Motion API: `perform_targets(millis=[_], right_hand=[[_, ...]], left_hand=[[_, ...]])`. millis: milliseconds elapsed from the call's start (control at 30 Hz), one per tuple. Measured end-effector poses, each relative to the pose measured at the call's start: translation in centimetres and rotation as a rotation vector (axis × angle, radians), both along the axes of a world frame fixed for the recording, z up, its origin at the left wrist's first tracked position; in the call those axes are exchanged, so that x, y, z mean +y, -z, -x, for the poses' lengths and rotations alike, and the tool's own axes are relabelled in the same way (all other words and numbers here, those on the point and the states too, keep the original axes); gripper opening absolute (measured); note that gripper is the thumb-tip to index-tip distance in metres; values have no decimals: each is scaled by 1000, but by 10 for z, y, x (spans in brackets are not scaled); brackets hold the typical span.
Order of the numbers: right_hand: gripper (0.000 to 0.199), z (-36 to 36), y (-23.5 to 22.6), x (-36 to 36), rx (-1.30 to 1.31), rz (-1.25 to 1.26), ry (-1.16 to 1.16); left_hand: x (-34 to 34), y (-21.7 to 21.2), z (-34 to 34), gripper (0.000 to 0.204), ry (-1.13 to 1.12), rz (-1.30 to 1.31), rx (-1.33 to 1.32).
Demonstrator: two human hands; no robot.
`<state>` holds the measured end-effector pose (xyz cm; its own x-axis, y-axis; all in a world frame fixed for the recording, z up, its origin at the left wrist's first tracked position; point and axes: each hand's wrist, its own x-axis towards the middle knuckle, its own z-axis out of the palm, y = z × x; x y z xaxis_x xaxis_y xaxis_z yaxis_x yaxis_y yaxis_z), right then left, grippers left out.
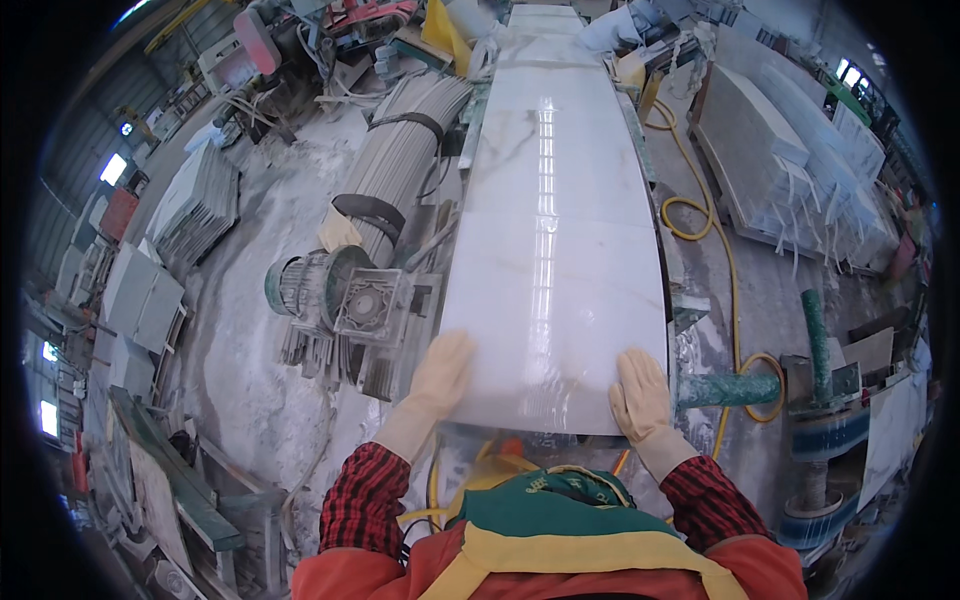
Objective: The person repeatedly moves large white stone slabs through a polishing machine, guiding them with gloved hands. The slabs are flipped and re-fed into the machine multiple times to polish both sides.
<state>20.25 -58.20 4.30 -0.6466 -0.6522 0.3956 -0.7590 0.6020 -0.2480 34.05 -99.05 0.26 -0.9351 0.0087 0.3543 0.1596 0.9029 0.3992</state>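
Note:
A long, glossy white stone slab (555, 330) with faint grey veins stretches away from me, its near edge just in front of my body. My left hand (443, 368), in a cream glove, rests at the slab's near left corner, fingers laid along its side edge. At the near right corner my right hand (640, 388), gloved the same way, lies on the top surface with its fingers stretched forward and thumb towards the middle. Both hands touch the slab and look open. The slab's underside is hidden.
Left of the slab stand a dusty motor with gearbox (370, 303) and a strapped bundle of long strips (405, 150). A yellow hose (733, 290) and a green pipe (728, 390) lie to the right. Stacked slabs (755, 140) stand at the far right.

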Motion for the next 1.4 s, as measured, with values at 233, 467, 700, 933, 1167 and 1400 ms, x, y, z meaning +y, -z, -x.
perform_targets(millis=[233,467,700,933,1167,1400], right_hand=[[53,-3,-1,2,-37,6,8],[59,-8,9,7,-46,-23,32],[57,-11,3,4,-66,-26,42],[51,-10,-15,-1,-116,4,40],[51,-11,-22,-2,-188,-15,45],[53,-20,-11,7,-196,-39,65]], left_hand=[[1,-11,22,46,-37,-5,9],[-12,-14,64,44,-46,45,35],[-34,-10,124,42,-90,35,61],[-65,-3,196,46,-74,9,36],[-101,13,253,46,-75,62,101],[-93,8,246,47,-74,47,98]])
